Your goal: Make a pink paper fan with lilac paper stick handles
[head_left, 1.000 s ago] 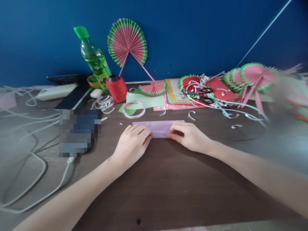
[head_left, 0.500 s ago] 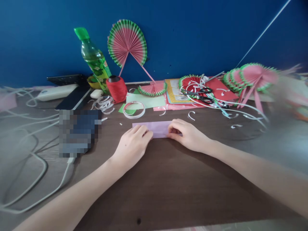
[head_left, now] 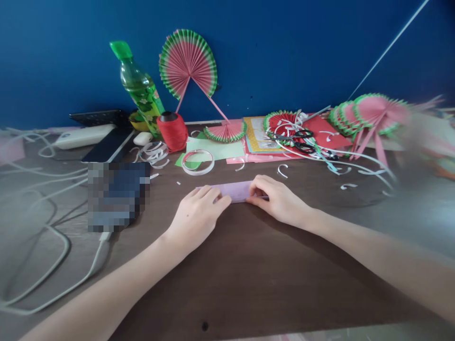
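Note:
A narrow strip of purple paper [head_left: 239,190] lies across the dark table between my two hands. My left hand [head_left: 199,208] is closed on its left end, with the thumb pressed along the near edge and the fingers curled over the top. At the right end, my right hand [head_left: 275,196] pinches the paper between thumb and bent fingers. The near edge looks doubled over close to the right thumb. Both hands hide the paper's ends.
Behind the paper lie a roll of white tape [head_left: 198,163], red thread spool [head_left: 172,131], scissors [head_left: 298,136] and pleated paper fans [head_left: 188,64]. A green bottle [head_left: 138,87] leans at the wall. Left are cables [head_left: 64,237] and a blurred-out device [head_left: 119,196].
My left thumb has slid slightly right along the near edge. The purple strip's left side has tilted and sunk a little lower; my right hand has hardly moved.

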Available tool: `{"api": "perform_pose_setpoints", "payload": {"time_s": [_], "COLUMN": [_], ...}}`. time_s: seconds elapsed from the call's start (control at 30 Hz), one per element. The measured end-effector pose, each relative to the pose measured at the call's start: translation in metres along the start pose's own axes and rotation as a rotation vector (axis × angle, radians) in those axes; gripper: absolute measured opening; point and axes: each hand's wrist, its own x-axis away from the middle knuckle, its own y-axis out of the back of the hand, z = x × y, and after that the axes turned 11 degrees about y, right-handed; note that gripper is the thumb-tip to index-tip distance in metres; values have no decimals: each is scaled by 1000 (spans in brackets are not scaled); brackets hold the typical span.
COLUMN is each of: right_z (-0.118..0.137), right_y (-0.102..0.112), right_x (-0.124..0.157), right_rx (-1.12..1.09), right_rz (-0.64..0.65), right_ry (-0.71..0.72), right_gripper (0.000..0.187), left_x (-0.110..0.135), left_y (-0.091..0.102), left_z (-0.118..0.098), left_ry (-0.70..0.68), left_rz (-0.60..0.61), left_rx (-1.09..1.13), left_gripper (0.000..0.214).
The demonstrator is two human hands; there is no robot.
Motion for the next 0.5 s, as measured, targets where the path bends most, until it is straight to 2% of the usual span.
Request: {"api": "perform_pose_setpoints", "payload": {"time_s": [0.1,0.33,0.5], "right_z": [1,-1,-1], "right_y": [0,0,1], "right_x": [0,0,0], "right_rx": [13,80,63], "right_rz": [-10,2,-34], "right_ry": [1,25,42], "right_gripper": [12,13,14], "left_x": [-1,0,2], "left_y": [3,1,-1], "left_z": [0,0,2], "left_ry": [-31,10,15], "left_rz": [5,43,-18], "left_rx": [-4,-42,-63], "left_gripper": [17,18,16]}}
